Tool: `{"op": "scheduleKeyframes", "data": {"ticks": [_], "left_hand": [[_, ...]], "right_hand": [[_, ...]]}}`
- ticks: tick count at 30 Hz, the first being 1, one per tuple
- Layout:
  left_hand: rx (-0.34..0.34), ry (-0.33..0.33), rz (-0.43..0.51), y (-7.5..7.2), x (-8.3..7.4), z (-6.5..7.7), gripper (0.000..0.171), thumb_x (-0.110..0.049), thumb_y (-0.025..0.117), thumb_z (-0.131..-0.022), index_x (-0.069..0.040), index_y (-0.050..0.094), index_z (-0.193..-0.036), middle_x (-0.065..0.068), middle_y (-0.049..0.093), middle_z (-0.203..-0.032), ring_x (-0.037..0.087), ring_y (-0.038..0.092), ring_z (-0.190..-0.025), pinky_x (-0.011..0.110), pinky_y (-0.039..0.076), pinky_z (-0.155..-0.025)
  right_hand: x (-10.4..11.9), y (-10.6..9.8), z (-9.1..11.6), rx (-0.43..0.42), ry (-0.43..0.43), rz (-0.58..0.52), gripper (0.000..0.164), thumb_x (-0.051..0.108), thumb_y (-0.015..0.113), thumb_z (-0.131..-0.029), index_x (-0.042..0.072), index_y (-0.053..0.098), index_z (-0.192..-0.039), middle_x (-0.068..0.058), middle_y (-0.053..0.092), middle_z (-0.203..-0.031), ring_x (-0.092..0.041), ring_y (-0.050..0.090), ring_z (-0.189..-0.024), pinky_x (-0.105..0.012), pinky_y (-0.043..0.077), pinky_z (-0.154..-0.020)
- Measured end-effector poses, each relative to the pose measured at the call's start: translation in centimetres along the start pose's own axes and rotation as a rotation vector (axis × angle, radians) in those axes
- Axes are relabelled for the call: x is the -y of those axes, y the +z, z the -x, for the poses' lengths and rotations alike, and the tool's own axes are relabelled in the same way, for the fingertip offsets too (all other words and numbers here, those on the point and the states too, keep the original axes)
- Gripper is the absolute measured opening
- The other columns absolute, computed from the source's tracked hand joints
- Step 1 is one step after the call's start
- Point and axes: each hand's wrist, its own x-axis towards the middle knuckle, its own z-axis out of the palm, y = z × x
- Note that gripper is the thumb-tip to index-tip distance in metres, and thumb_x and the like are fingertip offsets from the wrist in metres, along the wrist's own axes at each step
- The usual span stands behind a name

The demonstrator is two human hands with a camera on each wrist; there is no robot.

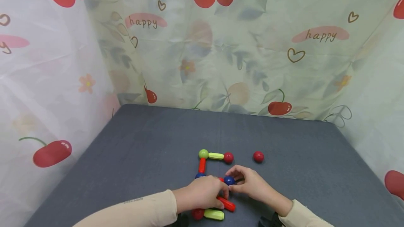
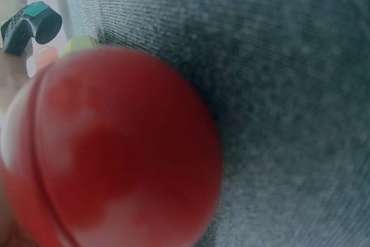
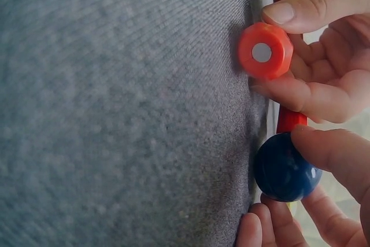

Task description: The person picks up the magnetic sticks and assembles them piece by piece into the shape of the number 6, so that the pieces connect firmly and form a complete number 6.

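My left hand (image 1: 202,192) pinches a red magnetic rod (image 1: 228,205) between thumb and finger; the rod's end with its grey metal disc faces the right wrist camera. With my right hand (image 1: 254,185) I hold a dark blue ball (image 1: 229,180) by thumb and fingertips. Another red rod (image 3: 291,118) meets that ball. Partly covered by the left hand is a second blue ball (image 1: 200,175), joined to a red rod (image 1: 202,165) that runs up to a green ball (image 1: 203,154). A red ball (image 2: 127,148) fills much of the left wrist view.
From the green ball a yellow-green rod (image 1: 216,156) leads to a red ball (image 1: 228,157). One loose red ball (image 1: 258,156) lies farther right. Near the front, another yellow-green rod (image 1: 214,214) touches a red ball (image 1: 197,214). Patterned curtains surround the grey table (image 1: 157,143).
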Motion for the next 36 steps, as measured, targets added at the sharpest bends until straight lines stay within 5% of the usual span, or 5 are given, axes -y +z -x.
{"op": "scheduleKeyframes", "data": {"ticks": [18,23,30,36], "left_hand": [[-0.015,-0.017,0.037,-0.8,-0.1,0.4,0.014,-0.030,0.080,-0.080,-0.028,0.068,-0.089,-0.012,0.053,-0.065,0.003,0.047,-0.058,0.019,0.041,-0.052],[-0.051,-0.048,0.201,-2.6,0.4,1.0,0.015,-0.025,0.078,-0.082,-0.023,0.070,-0.095,-0.010,0.056,-0.064,0.005,0.049,-0.055,0.020,0.041,-0.050],[-0.244,-0.101,0.440,-5.3,2.9,1.8,0.013,-0.021,0.074,-0.086,-0.019,0.070,-0.098,-0.006,0.062,-0.077,0.010,0.056,-0.065,0.025,0.047,-0.057],[-0.338,-0.196,0.562,-4.8,5.5,2.0,0.011,-0.017,0.071,-0.088,-0.016,0.068,-0.098,-0.001,0.063,-0.086,0.015,0.057,-0.073,0.029,0.049,-0.061]], "right_hand": [[0.0,0.1,0.1,-0.006,0.000,0.009,0.033,0.015,0.080,-0.079,0.009,0.064,-0.107,-0.003,0.066,-0.099,-0.017,0.063,-0.092,-0.031,0.057,-0.077],[0.0,0.1,0.0,-0.012,-0.001,0.002,0.033,0.016,0.080,-0.079,0.009,0.064,-0.107,-0.004,0.065,-0.099,-0.017,0.063,-0.092,-0.032,0.057,-0.077],[0.2,0.2,0.0,-0.027,0.026,0.011,0.034,0.015,0.081,-0.078,0.008,0.064,-0.107,-0.003,0.065,-0.100,-0.017,0.062,-0.092,-0.034,0.057,-0.079],[0.3,0.2,0.0,-0.036,0.053,0.025,0.034,0.014,0.081,-0.078,0.009,0.065,-0.107,-0.002,0.064,-0.099,-0.016,0.061,-0.092,-0.033,0.057,-0.079]]}}
